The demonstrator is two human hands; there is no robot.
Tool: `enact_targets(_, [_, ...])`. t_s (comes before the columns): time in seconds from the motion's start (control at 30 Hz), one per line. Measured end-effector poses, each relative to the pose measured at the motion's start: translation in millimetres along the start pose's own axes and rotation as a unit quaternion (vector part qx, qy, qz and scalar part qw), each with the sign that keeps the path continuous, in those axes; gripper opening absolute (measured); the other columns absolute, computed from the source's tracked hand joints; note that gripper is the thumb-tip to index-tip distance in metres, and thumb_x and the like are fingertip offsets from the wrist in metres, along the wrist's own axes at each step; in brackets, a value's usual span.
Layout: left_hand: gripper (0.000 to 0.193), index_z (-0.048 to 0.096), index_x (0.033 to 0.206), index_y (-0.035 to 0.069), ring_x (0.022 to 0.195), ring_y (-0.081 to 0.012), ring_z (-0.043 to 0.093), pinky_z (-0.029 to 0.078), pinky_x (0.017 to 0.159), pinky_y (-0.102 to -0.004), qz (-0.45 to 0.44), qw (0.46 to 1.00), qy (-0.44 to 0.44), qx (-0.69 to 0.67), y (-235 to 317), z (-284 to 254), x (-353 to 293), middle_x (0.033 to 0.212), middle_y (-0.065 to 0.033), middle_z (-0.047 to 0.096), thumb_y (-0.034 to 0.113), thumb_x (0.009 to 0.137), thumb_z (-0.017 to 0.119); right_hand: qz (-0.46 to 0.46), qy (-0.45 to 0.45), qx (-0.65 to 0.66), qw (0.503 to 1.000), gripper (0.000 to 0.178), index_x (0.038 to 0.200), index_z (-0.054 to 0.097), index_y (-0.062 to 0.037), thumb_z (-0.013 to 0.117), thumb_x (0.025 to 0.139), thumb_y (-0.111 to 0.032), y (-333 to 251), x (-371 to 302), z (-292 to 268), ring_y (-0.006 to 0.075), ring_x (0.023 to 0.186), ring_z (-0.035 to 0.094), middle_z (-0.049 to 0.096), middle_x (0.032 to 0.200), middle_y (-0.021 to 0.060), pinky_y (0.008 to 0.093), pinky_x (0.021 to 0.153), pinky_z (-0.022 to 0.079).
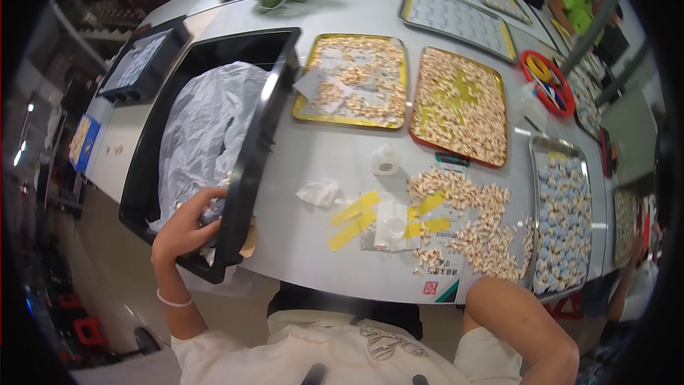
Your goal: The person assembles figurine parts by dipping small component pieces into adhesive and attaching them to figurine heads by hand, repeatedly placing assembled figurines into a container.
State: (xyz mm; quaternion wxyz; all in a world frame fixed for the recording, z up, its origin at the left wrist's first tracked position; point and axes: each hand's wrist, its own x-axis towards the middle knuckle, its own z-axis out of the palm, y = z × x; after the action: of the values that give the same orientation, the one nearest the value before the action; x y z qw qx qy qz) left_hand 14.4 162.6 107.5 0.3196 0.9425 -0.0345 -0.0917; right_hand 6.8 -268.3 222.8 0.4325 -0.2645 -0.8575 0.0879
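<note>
One shallow blue box (89,155) of small cream pieces sat at nine o'clock on the pale grey worktop (313,150), on a clock face laid over the view. At ten o'clock stood a small black plastic crate (165,53) with pale bluish contents. Next, between nine and ten, came a large, deep black plastic bin (246,164) with a crumpled, translucent white plastic sheet (206,114) inside.

The left hand (187,222) was at the bin's near end, past eight o'clock, its fingers loosely curled and the thumb slightly apart. Pale bits showed by the fingertips, but whether it gripped any, I could not tell.

Rightward lay a crumpled white tissue (318,194), strips of yellow tape (356,217) and, at twelve, a yellow-rimmed rectangular tray (349,124) of cream pieces partly covered by paper scraps. A white roll (386,160) stood just below it. At two o'clock a red-rimmed rectangular tray (456,154) was widely covered with cream pieces, bare yellow showing through its middle.

A loose heap of cream pieces (491,242) spread around four o'clock. The person's bent right arm (524,321) showed below it, the right hand out of view, its state impossible to tell. Between three and four, a silver metal tray (536,192) was filled with blue-and-cream pieces.

That filled tray looked like a finished portion; the heap and the two cream-filled trays seemed left to deal with. How much the bin held was hidden by its sheet.
</note>
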Motion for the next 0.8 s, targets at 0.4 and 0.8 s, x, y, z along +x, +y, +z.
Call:
enact_targets(0.4, [0.022,0.058,0.1,0.01,0.091,-0.0293,0.058,0.046,0.076,-0.0363,0.053,0.997,-0.034,-0.034,1.5,-11.0,-17.6,0.098,-0.0093,0.058,0.014,0.079,0.063,0.003,-0.075,0.181,0.981,0.015,0.083,0.063,-0.0022,0.052,0.085,-0.012,46.1,26.3,-48.8,0.0207,0.065,0.061,0.064,0.082,0.0111,0.0322,0.065,0.048])
enact_targets(0.8, [0.023,0.057,0.099,0.009,0.094,-0.0312,0.055,0.045,0.078,-0.0386,0.094,0.991,0.097,0.0,-18.8,-2.0,-25.0,0.099,-0.0109,0.054,0.006,0.077,0.061,0.769,0.192,-0.443,0.419,0.054,0.119,0.053,-0.0035,0.067,0.068,-0.012,26.9,-76.4,64.1,0.0357,0.122,0.04,0.045,0.127,0.0189,0.0421,0.103,0.029])
